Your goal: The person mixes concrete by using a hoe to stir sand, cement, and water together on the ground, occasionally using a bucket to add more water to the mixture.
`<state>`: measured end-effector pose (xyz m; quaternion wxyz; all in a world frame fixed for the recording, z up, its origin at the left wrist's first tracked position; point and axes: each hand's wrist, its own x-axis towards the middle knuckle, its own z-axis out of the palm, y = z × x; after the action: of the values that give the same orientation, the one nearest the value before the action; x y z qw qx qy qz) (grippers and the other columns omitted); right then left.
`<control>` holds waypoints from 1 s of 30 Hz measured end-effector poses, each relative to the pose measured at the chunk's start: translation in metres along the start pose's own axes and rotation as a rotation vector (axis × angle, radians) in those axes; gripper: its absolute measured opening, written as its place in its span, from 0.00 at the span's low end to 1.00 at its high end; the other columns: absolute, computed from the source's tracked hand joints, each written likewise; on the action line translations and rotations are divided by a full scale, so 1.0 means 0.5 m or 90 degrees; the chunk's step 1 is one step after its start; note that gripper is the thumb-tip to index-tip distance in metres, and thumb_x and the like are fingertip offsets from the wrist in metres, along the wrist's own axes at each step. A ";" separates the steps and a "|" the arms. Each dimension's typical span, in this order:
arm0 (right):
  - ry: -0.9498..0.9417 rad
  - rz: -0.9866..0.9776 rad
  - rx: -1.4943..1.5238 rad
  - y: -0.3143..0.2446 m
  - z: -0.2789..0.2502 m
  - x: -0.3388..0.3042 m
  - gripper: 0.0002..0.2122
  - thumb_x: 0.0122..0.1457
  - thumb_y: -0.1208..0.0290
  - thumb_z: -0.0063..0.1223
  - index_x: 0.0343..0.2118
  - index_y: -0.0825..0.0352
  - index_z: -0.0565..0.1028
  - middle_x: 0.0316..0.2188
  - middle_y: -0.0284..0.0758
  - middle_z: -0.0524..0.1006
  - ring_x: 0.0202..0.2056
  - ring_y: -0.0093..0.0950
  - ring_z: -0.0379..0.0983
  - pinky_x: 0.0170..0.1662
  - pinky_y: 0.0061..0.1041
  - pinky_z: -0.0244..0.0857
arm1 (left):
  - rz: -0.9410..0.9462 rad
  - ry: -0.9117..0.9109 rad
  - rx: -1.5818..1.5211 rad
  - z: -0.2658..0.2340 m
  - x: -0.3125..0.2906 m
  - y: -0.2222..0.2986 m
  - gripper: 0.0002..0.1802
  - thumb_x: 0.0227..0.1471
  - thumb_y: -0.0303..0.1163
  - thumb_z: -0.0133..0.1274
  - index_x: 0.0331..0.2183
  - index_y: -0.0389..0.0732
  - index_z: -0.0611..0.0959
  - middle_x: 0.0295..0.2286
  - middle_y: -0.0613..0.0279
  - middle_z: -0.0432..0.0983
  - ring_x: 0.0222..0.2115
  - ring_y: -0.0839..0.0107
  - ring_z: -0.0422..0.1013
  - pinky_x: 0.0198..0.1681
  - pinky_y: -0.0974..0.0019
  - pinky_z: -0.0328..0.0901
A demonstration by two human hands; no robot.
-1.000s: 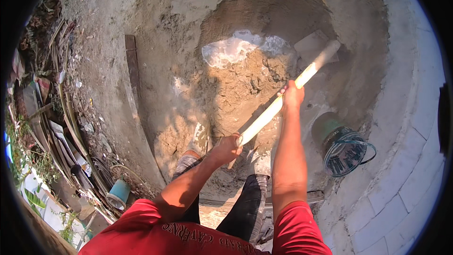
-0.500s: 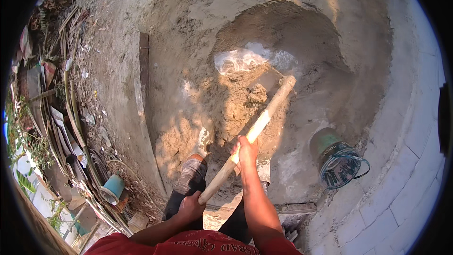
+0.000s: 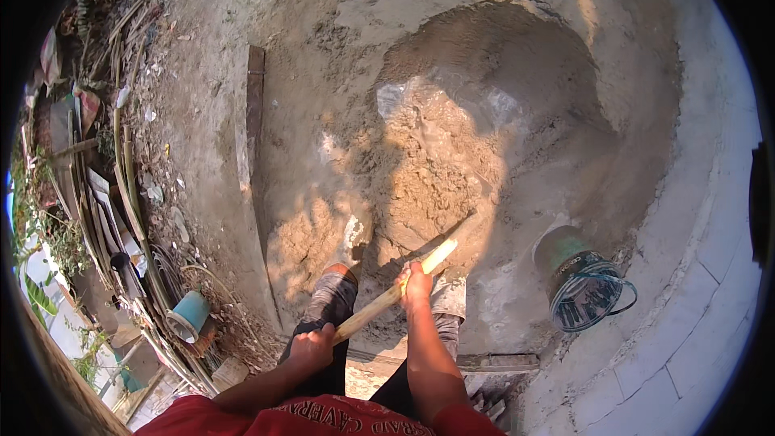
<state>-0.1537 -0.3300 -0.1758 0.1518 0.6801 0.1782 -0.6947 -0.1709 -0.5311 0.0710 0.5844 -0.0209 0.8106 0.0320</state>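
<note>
My left hand (image 3: 312, 349) is closed round the rear end of a hoe's pale wooden handle (image 3: 370, 312), close to my left thigh. Farther up the same shaft, my right hand (image 3: 416, 282) grips it in front of my right leg. The handle slants up to the right, its front end low over the wet mortar (image 3: 436, 173); the blade cannot be made out. Lumpy and sunlit, the mortar lies in a hollow with a raised grey rim. White patches, wet or powdery, show at its far edge. My feet stand at its near side.
A dark bucket (image 3: 588, 299) with a wire handle lies tipped at the right, near a pale block wall (image 3: 686, 347). A wooden plank (image 3: 255, 105) lies on the left. Beyond it are bamboo poles (image 3: 125, 169), debris and a blue-green pail (image 3: 190, 315). Another board (image 3: 496, 362) lies behind my right foot.
The hoe has been pulled back toward me and its front end has dropped lower. Mortar now covers the middle of the hollow where the white patch and blade showed. Both hands keep their grip.
</note>
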 end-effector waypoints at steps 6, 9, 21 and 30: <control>0.047 -0.090 -0.090 0.037 0.177 -0.261 0.12 0.56 0.78 0.50 0.40 0.59 0.61 0.19 0.32 0.65 0.16 0.25 0.64 0.17 0.30 0.65 | -0.043 -0.016 -0.106 0.014 -0.107 -0.135 0.11 0.52 0.36 0.52 0.38 0.44 0.75 0.25 0.42 0.79 0.32 0.42 0.78 0.35 0.41 0.70; -0.089 -0.191 -0.129 -0.071 0.272 -0.115 0.10 0.57 0.78 0.48 0.39 0.61 0.62 0.19 0.31 0.65 0.16 0.25 0.64 0.18 0.29 0.64 | -0.025 0.133 -0.098 -0.039 0.019 -0.050 0.10 0.53 0.35 0.52 0.37 0.43 0.74 0.24 0.40 0.78 0.30 0.38 0.76 0.34 0.40 0.69; -0.043 -0.089 -0.322 -0.074 0.198 0.102 0.05 0.59 0.73 0.47 0.26 0.64 0.67 0.16 0.30 0.65 0.15 0.25 0.63 0.19 0.29 0.64 | -0.005 0.018 -0.151 0.061 0.125 0.019 0.12 0.50 0.29 0.51 0.38 0.36 0.72 0.29 0.33 0.79 0.35 0.36 0.77 0.40 0.39 0.70; 0.115 -0.110 -0.293 0.153 0.214 -0.327 0.15 0.57 0.78 0.51 0.43 0.65 0.59 0.21 0.34 0.67 0.14 0.26 0.65 0.17 0.27 0.65 | -0.052 -0.115 -0.253 -0.018 -0.216 -0.226 0.23 0.47 0.40 0.59 0.44 0.39 0.78 0.31 0.41 0.80 0.37 0.40 0.77 0.41 0.43 0.70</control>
<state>-0.2097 -0.4520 -0.0145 0.2261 0.6691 0.4017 -0.5830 -0.1372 -0.6448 0.1732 0.6396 -0.1653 0.7315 0.1690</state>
